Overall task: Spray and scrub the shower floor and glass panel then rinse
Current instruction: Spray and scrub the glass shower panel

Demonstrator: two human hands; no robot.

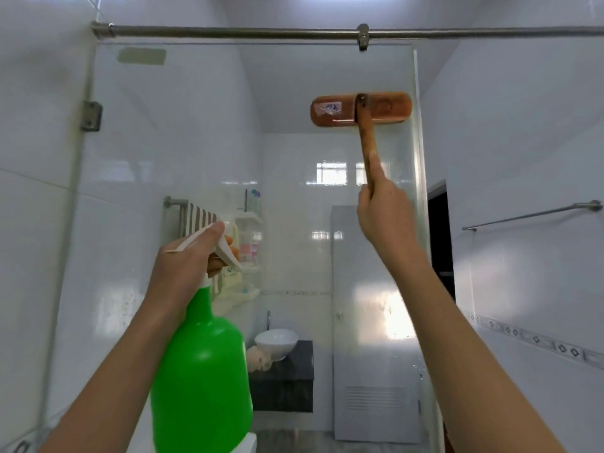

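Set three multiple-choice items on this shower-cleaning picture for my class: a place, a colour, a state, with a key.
1. Where is the brush head? A high on the glass panel; B in a bucket; C on a chair.
2. What colour is the spray bottle? A blue; B green; C red.
3. What is the right hand doing? A hanging idle; B gripping the brush handle; C wringing a cloth.
Key: 1 A, it sits near the panel's top; 2 B, its body is bright green; 3 B, fingers curl round the handle.
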